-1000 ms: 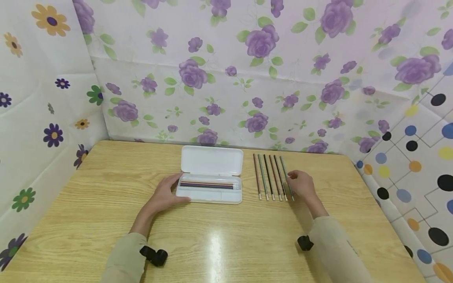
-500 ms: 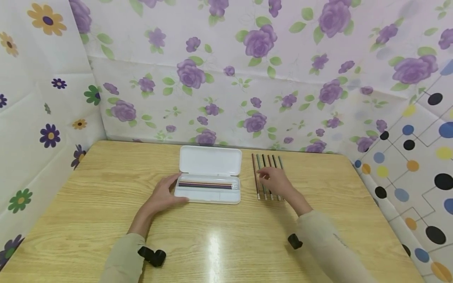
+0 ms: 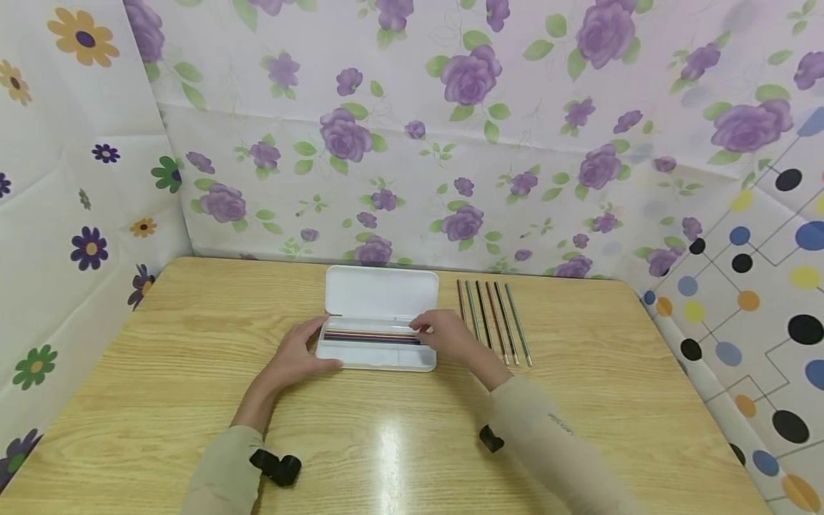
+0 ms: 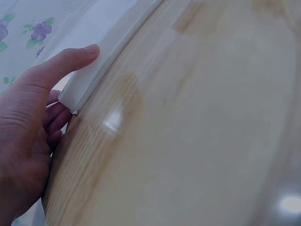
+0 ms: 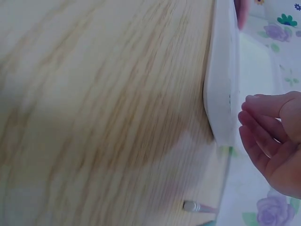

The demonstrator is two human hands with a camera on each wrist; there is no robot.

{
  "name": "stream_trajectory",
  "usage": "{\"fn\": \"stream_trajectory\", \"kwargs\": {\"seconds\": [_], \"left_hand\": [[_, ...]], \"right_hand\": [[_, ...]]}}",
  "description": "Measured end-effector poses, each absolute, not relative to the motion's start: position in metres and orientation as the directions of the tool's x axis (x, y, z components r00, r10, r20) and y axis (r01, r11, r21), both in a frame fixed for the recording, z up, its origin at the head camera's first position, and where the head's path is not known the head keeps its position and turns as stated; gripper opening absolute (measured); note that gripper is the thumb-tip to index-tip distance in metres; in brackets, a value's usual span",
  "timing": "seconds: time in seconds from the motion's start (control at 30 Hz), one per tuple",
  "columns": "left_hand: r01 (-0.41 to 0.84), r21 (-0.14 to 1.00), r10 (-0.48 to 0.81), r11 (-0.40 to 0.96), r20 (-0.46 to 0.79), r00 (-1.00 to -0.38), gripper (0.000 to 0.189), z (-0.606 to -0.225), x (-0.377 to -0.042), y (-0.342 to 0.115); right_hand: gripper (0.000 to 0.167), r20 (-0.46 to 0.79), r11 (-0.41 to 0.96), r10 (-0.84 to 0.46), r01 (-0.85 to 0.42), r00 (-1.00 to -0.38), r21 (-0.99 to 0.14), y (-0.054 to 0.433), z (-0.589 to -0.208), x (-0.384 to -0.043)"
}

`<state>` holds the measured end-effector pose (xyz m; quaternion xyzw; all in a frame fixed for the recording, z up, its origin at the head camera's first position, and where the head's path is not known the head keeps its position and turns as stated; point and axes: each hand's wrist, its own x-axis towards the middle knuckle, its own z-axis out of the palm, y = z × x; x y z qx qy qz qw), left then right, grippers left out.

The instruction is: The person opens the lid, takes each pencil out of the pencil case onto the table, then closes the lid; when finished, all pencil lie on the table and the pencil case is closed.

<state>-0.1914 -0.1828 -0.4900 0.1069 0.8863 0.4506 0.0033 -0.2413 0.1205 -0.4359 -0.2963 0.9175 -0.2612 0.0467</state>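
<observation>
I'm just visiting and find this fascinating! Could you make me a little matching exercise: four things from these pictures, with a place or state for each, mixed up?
Things:
1. Left hand
2. Right hand
3. Lid
4. Loose pencils

Places or states:
A. White and swung open
B. At the left end of the pencil case
C. In a row on the table
D. Over the right end of the pencil case

Right pairs: 1-B, 2-D, 3-A, 4-C
</observation>
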Motion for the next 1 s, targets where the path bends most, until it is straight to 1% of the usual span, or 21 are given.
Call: {"fn": "stream_trajectory", "kwargs": {"seconds": [0.13,0.37,0.57,0.73,1.0], "left_hand": [[0.189,0.801,0.193,0.568,0.094,-0.977,0.095,-0.49,-0.191,-0.183],[0.175,0.8,0.19,0.574,0.078,-0.979,0.096,-0.49,-0.191,-0.182],[0.177,0.806,0.189,0.565,0.082,-0.979,0.096,-0.489,-0.191,-0.183],[0.193,0.801,0.198,0.567,0.095,-0.976,0.096,-0.489,-0.191,-0.183],[0.176,0.81,0.193,0.559,0.079,-0.978,0.095,-0.49,-0.192,-0.183]], "right_hand": [[0.018,0.038,0.683,-0.571,-0.5,-0.82,-0.533,0.111,-0.439,-0.243],[0.017,0.048,0.655,-0.578,-0.498,-0.814,-0.568,0.106,-0.447,-0.246],[0.016,0.071,0.653,-0.595,-0.533,-0.801,-0.538,0.102,-0.451,-0.249],[0.015,0.057,0.673,-0.611,-0.556,-0.79,-0.488,0.099,-0.45,-0.252],[0.011,0.035,0.679,-0.648,-0.599,-0.76,-0.424,0.096,-0.446,-0.252]]}}
